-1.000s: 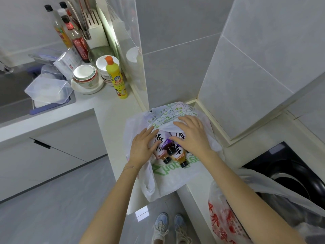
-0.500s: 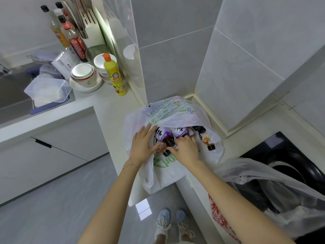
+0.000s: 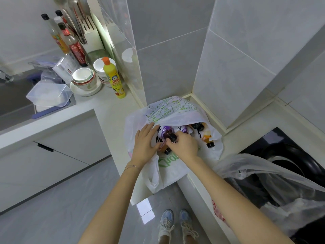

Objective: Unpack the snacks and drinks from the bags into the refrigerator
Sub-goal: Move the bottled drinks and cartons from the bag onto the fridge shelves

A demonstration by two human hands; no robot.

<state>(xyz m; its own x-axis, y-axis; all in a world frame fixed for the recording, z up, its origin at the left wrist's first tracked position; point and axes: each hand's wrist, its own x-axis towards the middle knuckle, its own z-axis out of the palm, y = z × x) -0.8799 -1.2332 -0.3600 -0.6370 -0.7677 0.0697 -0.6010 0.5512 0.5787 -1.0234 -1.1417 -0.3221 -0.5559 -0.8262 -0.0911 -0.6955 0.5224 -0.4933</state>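
A white plastic bag with green print (image 3: 173, 111) lies open on the counter corner. Inside it lie several small drink bottles with dark caps: a purple-labelled one (image 3: 167, 133), another purple one (image 3: 182, 129) and orange ones (image 3: 205, 136) at the right. My right hand (image 3: 183, 146) pinches the dark cap end of the purple-labelled bottle. My left hand (image 3: 145, 145) rests flat with straight fingers on the bag's left edge, next to that bottle. A lower bottle (image 3: 167, 150) is mostly hidden between my hands.
A yellow squeeze bottle (image 3: 114, 81), stacked bowls (image 3: 84, 81), sauce bottles (image 3: 73, 44) and a clear box (image 3: 49, 94) stand on the counter at the left. A second thin plastic bag (image 3: 263, 175) drapes over a black hob (image 3: 288, 155) at the right. Grey floor lies below.
My right hand has drawn back from over the bottles and closed on the purple bottle's cap, lifting that end. The orange bottles at the right have come into view. My left hand stays put.
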